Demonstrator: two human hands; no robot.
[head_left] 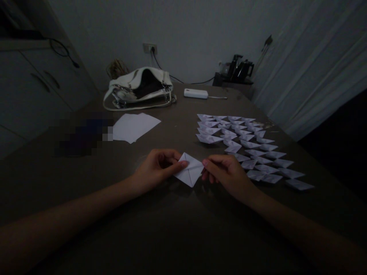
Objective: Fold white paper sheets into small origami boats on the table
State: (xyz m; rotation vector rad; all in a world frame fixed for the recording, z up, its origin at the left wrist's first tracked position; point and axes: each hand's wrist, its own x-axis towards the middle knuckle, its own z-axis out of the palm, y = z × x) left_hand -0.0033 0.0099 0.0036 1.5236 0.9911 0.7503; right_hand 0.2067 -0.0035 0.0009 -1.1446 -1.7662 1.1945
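A small white folded paper [190, 172], diamond-shaped with a crease down its middle, is held up over the dark table. My left hand [162, 165] pinches its left corner, the thumb lying on the front face. At the opposite corner, my right hand [222, 172] grips the paper between thumb and fingertips. Beyond my right hand stand several rows of white folded paper boats [249, 143]. Farther back on the left lies a loose stack of white paper sheets [134, 126].
A white handbag [140, 88] sits at the back left of the table [172, 236]. To its right lies a white power bank [195, 93] with a short cable. A blurred-out dark patch [83, 135] is at the left. Black kettles [243, 70] stand by the far wall.
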